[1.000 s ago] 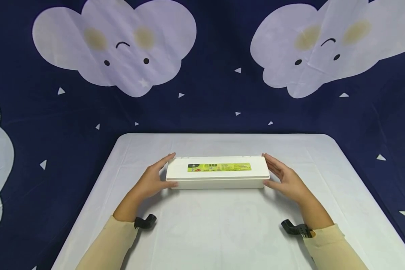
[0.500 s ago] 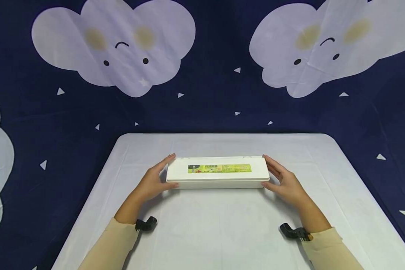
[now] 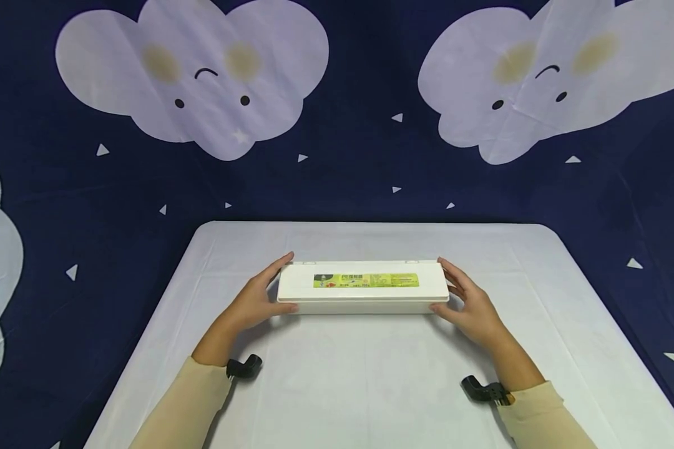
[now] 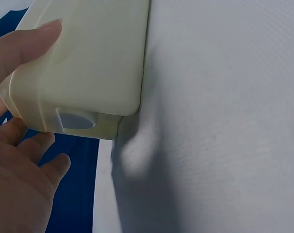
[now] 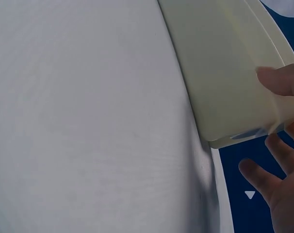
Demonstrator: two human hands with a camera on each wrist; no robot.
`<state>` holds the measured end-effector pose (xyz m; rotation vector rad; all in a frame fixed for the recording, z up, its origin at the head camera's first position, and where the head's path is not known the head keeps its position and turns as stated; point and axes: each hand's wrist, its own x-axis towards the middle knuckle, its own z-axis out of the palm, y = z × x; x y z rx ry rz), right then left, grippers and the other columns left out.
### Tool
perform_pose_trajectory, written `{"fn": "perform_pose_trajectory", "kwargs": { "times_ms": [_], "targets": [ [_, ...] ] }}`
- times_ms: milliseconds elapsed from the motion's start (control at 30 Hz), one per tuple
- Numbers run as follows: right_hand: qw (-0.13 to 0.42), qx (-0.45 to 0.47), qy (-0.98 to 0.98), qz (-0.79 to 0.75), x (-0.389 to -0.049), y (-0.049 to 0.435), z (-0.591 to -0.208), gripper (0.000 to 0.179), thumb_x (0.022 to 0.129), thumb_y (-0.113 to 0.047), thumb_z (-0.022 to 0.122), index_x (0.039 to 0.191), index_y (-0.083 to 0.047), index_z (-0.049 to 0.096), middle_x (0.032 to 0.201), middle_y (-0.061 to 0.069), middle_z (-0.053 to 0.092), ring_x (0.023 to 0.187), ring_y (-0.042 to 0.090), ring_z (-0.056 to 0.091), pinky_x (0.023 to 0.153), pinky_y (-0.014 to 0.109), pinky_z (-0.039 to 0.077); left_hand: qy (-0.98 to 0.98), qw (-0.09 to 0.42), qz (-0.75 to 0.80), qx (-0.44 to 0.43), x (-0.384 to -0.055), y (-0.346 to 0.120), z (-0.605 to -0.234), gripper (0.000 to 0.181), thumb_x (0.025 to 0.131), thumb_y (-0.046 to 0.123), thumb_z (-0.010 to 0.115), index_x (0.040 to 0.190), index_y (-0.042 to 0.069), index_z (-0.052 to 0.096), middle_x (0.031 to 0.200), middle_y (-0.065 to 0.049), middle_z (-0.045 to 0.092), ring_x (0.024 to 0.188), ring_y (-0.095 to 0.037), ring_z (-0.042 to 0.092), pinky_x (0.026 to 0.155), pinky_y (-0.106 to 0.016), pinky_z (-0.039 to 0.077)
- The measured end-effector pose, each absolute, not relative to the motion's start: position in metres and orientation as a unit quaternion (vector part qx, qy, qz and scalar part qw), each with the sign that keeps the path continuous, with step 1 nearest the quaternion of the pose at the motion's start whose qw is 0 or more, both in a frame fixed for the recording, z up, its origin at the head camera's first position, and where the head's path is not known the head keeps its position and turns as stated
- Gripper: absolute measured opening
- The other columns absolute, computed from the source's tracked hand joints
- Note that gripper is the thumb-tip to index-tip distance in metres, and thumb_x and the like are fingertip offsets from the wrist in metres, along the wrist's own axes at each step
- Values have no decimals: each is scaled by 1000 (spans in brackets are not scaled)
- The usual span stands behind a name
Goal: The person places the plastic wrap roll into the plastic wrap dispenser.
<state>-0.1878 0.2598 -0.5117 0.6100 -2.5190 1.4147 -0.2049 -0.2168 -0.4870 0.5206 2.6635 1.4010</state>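
A long white plastic cling film box (image 3: 365, 307) with a yellow-green label (image 3: 365, 280) lies crosswise on the white-covered table, its lid down. At its left end, my left hand (image 3: 254, 302) holds it, thumb on the front face and index finger reaching to the back corner. The other end is held by my right hand (image 3: 474, 308), thumb pressed on the lower front. In the left wrist view a round recess (image 4: 78, 120) shows in the box's end, with several fingers spread beside it. The right wrist view has the thumb (image 5: 280, 80) against the box wall. What is inside stays hidden.
White cloth covers the table (image 3: 365, 386), whose rounded far edge lies behind the box. A dark blue curtain (image 3: 359, 174) with cloud prints hangs beyond it. Black wrist mounts (image 3: 244, 366) stick out from both cuffs.
My right thumb has slid slightly left along the box's front, and the right forearm has shifted a little left. The lid's top and label sit marginally lower in view. The left hand is nearly still.
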Motion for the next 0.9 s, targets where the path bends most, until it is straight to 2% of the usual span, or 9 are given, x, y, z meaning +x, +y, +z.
{"fn": "perform_pose_trajectory", "kwargs": {
  "times_ms": [67, 200, 300, 467, 633, 733, 900],
  "targets": [
    [98, 200, -852, 474, -187, 260, -513, 104, 78, 11, 89, 164, -4, 34, 161, 19, 43, 141, 40, 48, 108, 44, 47, 872, 47, 459, 167, -205, -216, -487, 118, 74, 21, 100, 167, 37, 30, 169, -1, 30, 155, -33, 26, 121, -62, 23],
    [96, 190, -854, 475, -184, 259, -512, 105, 78, 5, 92, 165, -10, 34, 160, 16, 44, 137, 41, 52, 105, 51, 48, 871, 48, 459, 165, -203, -215, -485, 121, 72, 19, 101, 168, 35, 29, 170, 1, 28, 156, -29, 22, 122, -61, 21],
    [94, 188, -853, 479, -183, 260, -513, 105, 79, 2, 93, 165, -13, 35, 160, 13, 45, 135, 39, 53, 106, 41, 49, 871, 38, 458, 173, -203, -215, -485, 121, 72, 16, 101, 168, 31, 29, 171, 2, 26, 156, -28, 21, 123, -57, 21],
    [99, 192, -848, 483, -183, 259, -514, 102, 79, 4, 92, 164, -6, 36, 160, 15, 45, 134, 41, 54, 105, 21, 46, 872, 34, 454, 180, -205, -216, -487, 120, 73, 14, 100, 168, 32, 29, 171, 3, 26, 157, -26, 21, 123, -56, 21],
    [109, 200, -843, 486, -183, 257, -513, 101, 79, 4, 92, 163, -7, 37, 161, 15, 43, 134, 43, 53, 104, 17, 44, 876, 35, 440, 193, -208, -216, -486, 119, 74, 14, 99, 169, 30, 28, 171, 3, 26, 157, -26, 21, 124, -55, 20],
    [114, 204, -841, 488, -182, 257, -513, 100, 79, 3, 92, 163, -9, 39, 160, 16, 44, 134, 43, 54, 104, 19, 45, 876, 37, 437, 201, -210, -216, -486, 120, 74, 13, 99, 169, 28, 28, 171, 3, 26, 157, -26, 21, 124, -54, 19],
    [119, 211, -846, 476, -182, 257, -512, 101, 78, 4, 93, 162, -5, 38, 162, 18, 42, 134, 44, 53, 106, 34, 49, 868, 36, 448, 212, -211, -217, -487, 120, 74, 14, 99, 169, 24, 28, 172, 5, 23, 157, -23, 18, 125, -54, 16]
  ]
}}
